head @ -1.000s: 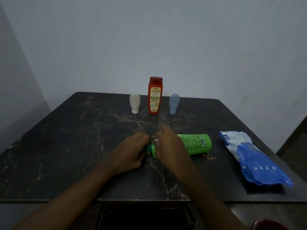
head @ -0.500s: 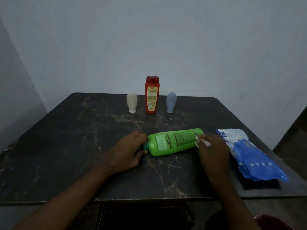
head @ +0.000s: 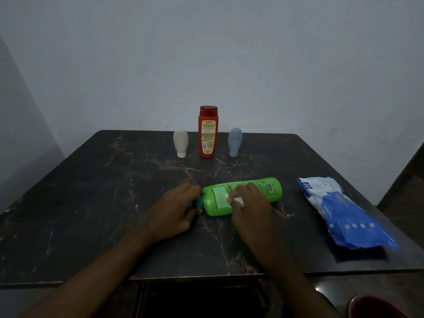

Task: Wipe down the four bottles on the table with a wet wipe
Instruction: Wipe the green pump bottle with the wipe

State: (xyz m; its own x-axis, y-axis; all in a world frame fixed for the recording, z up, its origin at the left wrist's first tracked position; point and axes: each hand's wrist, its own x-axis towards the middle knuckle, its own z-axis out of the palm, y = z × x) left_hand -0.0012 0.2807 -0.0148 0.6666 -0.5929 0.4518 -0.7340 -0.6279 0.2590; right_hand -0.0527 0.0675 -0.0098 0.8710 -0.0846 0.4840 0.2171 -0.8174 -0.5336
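Left hand (head: 174, 210) grips the green bottle (head: 268, 189) at its cap; right hand (head: 251, 206) pinches a wipe (head: 236, 200) against it.

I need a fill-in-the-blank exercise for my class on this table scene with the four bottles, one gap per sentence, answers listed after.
1. The green plastic bottle lies on its ____ on the dark marbled table.
2. The right hand presses a white wet wipe onto it; the left hand holds its ____ end.
3. The tall red plastic bottle stands ____ the cream squeeze bottle and the blue-grey squeeze bottle.
Answers: side; cap; between.
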